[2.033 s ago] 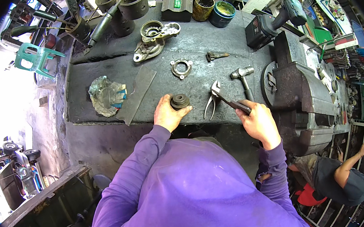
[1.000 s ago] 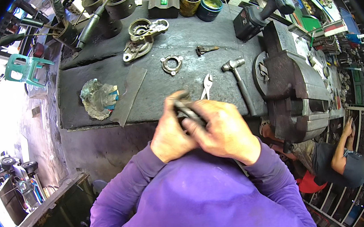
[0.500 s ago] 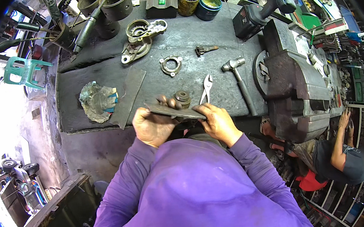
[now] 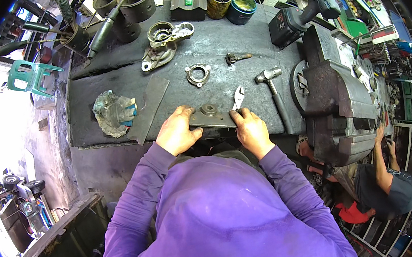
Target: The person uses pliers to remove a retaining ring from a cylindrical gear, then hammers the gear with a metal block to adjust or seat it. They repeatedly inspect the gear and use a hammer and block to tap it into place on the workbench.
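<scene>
- Sleeves (image 4: 139, 187) of purple cloth are bent inward from the lower edge, so that both hands are brought level at the front edge of the bench (image 4: 186, 92).
- Left hand (image 4: 178, 130) is curled, with the plate's left end apparently held between fingers at the far edge and thumb at the near one; its pressure cannot be told. Right hand (image 4: 252, 130) is pointed forward, its fingertips closed on the right end.
- Plate (image 4: 205, 121), dark and flat, is held straight ahead between the two hands; its long axis is laid crosswise, the right end set slightly nearer the body.
- Round metal part (image 4: 209, 109) is placed at the plate's far side, between the hands but a little closer to the left fingertips; whether it is touched by the plate cannot be made out.
- Pliers (image 4: 239, 96) are laid just beyond the right hand, and a hammer (image 4: 276, 95) farther right; a flat strip (image 4: 151, 106) is slanted beyond the left hand.
- Metal ring (image 4: 198, 75) is set farther back, and beyond it a metal housing (image 4: 163, 42).
</scene>
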{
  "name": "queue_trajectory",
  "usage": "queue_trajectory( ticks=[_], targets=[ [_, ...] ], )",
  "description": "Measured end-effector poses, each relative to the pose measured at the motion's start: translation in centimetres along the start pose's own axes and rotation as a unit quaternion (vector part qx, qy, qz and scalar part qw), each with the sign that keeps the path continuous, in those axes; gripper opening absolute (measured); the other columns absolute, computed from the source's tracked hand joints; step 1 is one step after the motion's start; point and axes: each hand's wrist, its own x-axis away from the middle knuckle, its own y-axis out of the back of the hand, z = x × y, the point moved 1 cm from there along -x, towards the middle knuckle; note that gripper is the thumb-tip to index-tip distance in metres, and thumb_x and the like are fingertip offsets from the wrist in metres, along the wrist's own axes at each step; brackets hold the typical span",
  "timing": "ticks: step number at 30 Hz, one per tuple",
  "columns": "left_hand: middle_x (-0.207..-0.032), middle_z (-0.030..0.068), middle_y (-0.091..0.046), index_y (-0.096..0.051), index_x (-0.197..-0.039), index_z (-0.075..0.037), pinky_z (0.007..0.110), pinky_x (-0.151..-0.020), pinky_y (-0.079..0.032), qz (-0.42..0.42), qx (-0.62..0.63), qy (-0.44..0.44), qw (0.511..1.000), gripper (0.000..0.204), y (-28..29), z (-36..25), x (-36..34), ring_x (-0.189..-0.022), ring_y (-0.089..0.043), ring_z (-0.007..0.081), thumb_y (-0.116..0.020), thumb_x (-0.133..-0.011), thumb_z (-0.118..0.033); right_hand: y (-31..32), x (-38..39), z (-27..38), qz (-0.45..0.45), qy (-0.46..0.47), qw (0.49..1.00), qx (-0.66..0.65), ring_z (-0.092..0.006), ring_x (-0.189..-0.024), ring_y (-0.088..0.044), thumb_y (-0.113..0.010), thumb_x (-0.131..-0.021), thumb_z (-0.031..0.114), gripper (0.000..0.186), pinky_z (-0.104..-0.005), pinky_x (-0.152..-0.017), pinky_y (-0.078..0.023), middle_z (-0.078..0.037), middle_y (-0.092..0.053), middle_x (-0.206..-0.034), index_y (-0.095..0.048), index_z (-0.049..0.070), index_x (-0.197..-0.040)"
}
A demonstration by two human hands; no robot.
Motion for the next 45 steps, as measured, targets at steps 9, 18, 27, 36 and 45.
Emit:
queue_trajectory(
  ticks=[9,18,27,36,45],
  targets=[
    [-0.122,0.019,-0.066,-0.059,-0.141,-0.003,0.049,-0.1,-0.053,0.112,-0.289,-0.023,0.951,0.076,0.3,-1.0,-2.7,-0.118,-0.063,0.0403,-0.084,-0.083,-0.045,-2.4,-0.6,1.0,-0.035,0.016,0.998,0.039,-0.0343,-0.096,-0.069,-0.065,-0.083,0.004,0.048,-0.045,-0.084,-0.06,-0.017,-0.066,-0.119,-0.065,0.01,-0.131],
    [-0.132,0.0282,-0.063,-0.021,-0.164,-0.004,0.053,-0.11,-0.049,0.228,-0.221,0.039,0.947,0.115,1.3,-1.1,-2.9,-0.124,-0.065,0.0448,-0.086,-0.077,-0.04,-2.4,-2.3,1.6,-0.077,0.056,0.994,0.058,-0.0324,-0.108,-0.063,-0.064,-0.087,0.007,0.047,-0.0431,-0.089,-0.055,-0.012,-0.06,-0.129,-0.065,0.014,-0.133],
    [-0.142,0.0273,-0.057,-0.04,-0.156,0.0,0.047,-0.107,-0.053,0.152,-0.125,0.041,0.98,0.103,0.8,0.4,-3.2,-0.126,-0.064,0.0433,-0.088,-0.071,-0.035,-1.0,-4.0,2.6,-0.066,0.057,0.994,0.071,-0.0313,-0.109,-0.063,-0.063,-0.089,0.01,0.042,-0.0442,-0.091,-0.052,-0.01,-0.062,-0.123,-0.067,0.016,-0.13],
    [-0.153,0.027,-0.051,-0.045,-0.158,-0.004,0.044,-0.114,-0.049,0.141,-0.1,0.077,0.982,0.096,1.2,0.3,-3.6,-0.135,-0.059,0.041,-0.083,-0.074,-0.028,0.1,-6.0,3.0,-0.031,0.044,0.997,0.062,-0.035,-0.115,-0.062,-0.067,-0.084,0.007,0.045,-0.0468,-0.097,-0.051,-0.013,-0.062,-0.121,-0.068,0.013,-0.128],
    [-0.143,0.031,-0.056,-0.047,-0.153,0.006,0.044,-0.114,-0.048,0.142,-0.078,0.051,0.985,0.094,1.3,0.7,-3.8,-0.133,-0.059,0.0434,-0.082,-0.071,-0.025,1.2,-2.4,-10.2,-0.094,-0.391,0.912,0.073,-0.045,-0.122,-0.061,-0.073,-0.095,0.037,0.051,-0.0551,-0.098,-0.053,-0.028,-0.062,-0.127,-0.06,-0.004,-0.121]
  ],
)
